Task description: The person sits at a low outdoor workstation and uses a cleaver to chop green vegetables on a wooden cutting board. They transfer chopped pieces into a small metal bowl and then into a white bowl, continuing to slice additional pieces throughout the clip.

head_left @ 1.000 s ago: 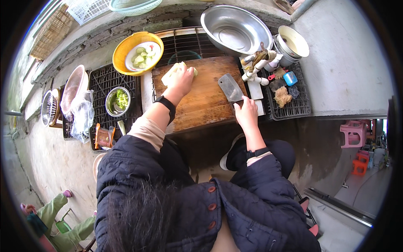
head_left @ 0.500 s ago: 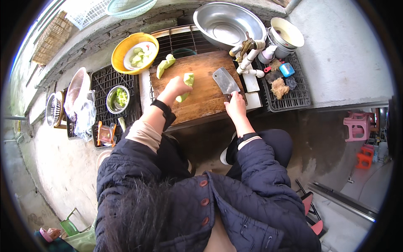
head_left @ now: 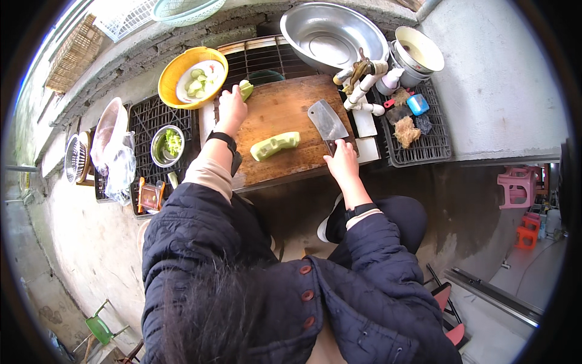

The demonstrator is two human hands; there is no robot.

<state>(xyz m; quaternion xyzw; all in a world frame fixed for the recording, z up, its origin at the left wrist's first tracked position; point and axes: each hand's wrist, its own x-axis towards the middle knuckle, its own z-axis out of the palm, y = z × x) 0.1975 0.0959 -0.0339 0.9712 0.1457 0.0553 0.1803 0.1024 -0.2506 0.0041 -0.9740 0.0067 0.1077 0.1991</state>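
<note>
A wooden cutting board [head_left: 285,115] lies across a metal grate. On its middle rests a long pale green vegetable piece [head_left: 274,145]. My left hand [head_left: 231,108] is at the board's far left corner, closed around a smaller green vegetable chunk [head_left: 245,90] beside the yellow bowl [head_left: 173,76]. My right hand [head_left: 341,162] grips the handle of a cleaver [head_left: 326,121], whose blade lies flat on the right part of the board.
The yellow bowl holds a white plate of green slices [head_left: 199,77]. A big steel basin [head_left: 330,33] and a tap [head_left: 359,82] stand behind the board. A small steel bowl of greens [head_left: 167,144] sits left. Sponges and scrubbers [head_left: 407,118] lie on the right rack.
My left hand has moved from the board's middle to its far left corner with a small chunk, leaving the long piece on the board. The cleaver hand stayed at the right.
</note>
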